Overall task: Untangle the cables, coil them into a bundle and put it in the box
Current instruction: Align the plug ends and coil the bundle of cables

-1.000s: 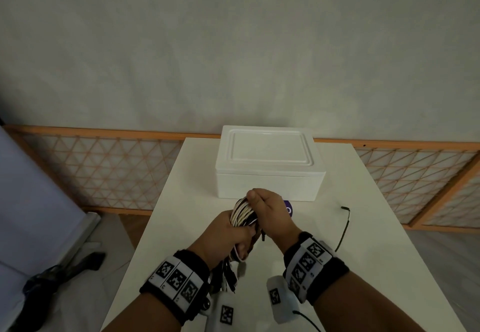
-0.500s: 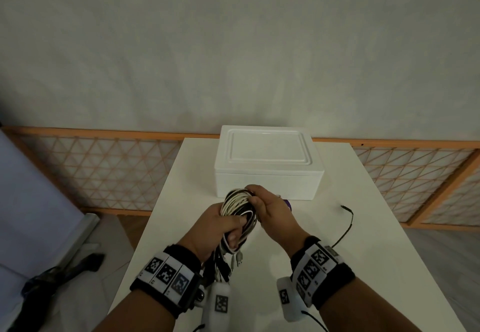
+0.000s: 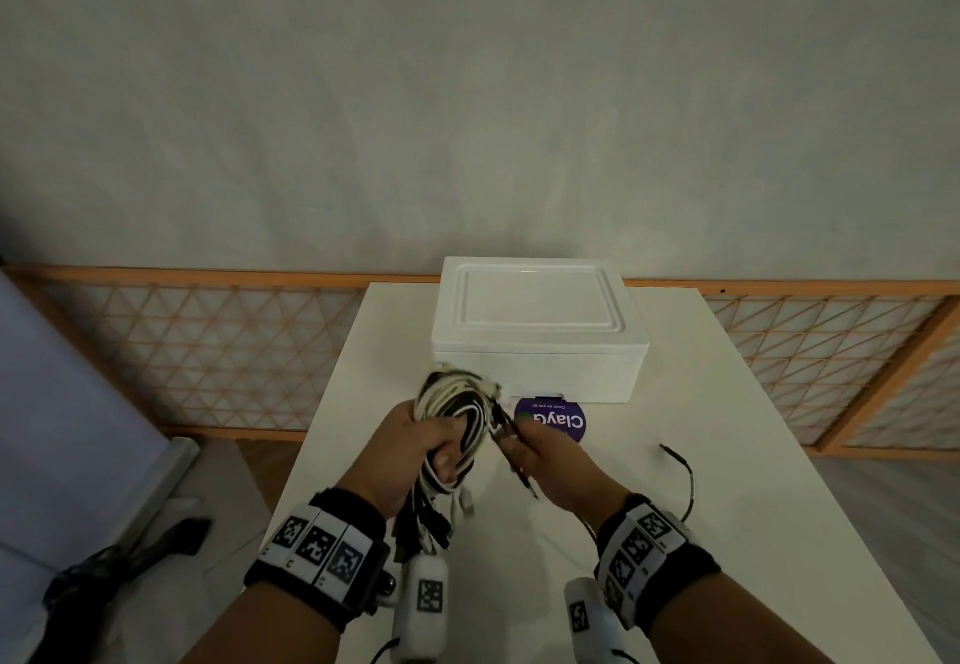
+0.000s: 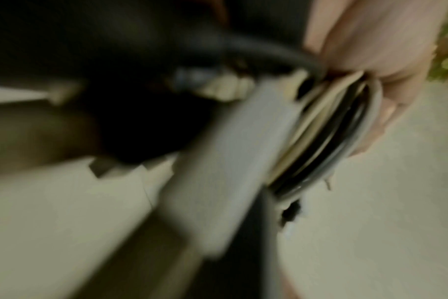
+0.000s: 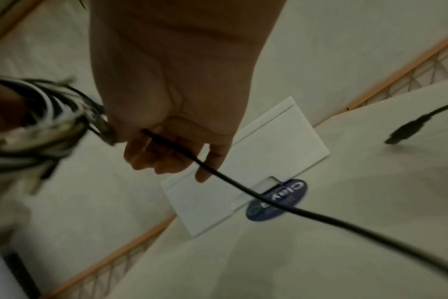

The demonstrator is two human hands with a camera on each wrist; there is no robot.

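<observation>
Bundle: we hold the coiled bundle of black and white cables [image 3: 457,419] upright above the near middle of the white table [image 3: 727,455], its loop standing on end and its plug ends hanging down toward our wrist.
Left hand: our left hand [image 3: 410,450] has fingers and thumb curled round the coil's lower half, gripping it; the left wrist view is blurred but shows the strands under the fingers.
Right hand: our right hand [image 3: 550,461], just right of the coil, pinches the thin black loose cable [image 5: 243,188] in curled fingers.
Loose cable: it runs from the coil through that pinch, away to the right, and its plug end [image 3: 670,453] lies on the table towards the right edge.
Box: the white foam box with its lid on [image 3: 535,325] sits at the far edge, straight beyond the bundle, a round purple sticker [image 3: 558,419] at its front wall.
Key relation: we judge the tail lies right of the coil, so the right hand is the nearer one to wind it in.
</observation>
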